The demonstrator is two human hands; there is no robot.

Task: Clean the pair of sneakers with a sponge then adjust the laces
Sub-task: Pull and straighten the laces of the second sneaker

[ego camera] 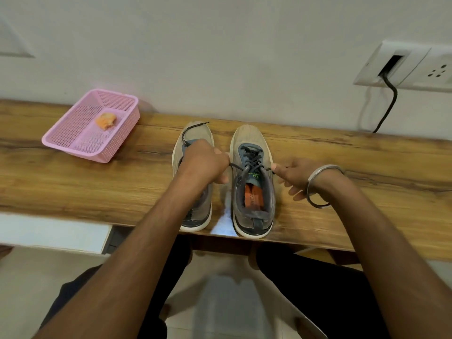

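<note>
Two sneakers stand side by side on the wooden table (73,182), toes to the wall. My left hand (204,162) lies over the left sneaker (193,172) and pinches one end of the right sneaker's (253,182) dark lace (236,166); my right hand (293,179) seems to pinch the other end, though blur hides the fingertips. The orange sponge (105,120) sits in the pink basket (73,140), well apart on the left.

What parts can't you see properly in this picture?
- Left shoe: in the head view, the left hand and its arm cover its laces and opening.
- Black cable: its lower end drops out of sight behind the table.
- Wall socket: cut off by the right edge.
</note>
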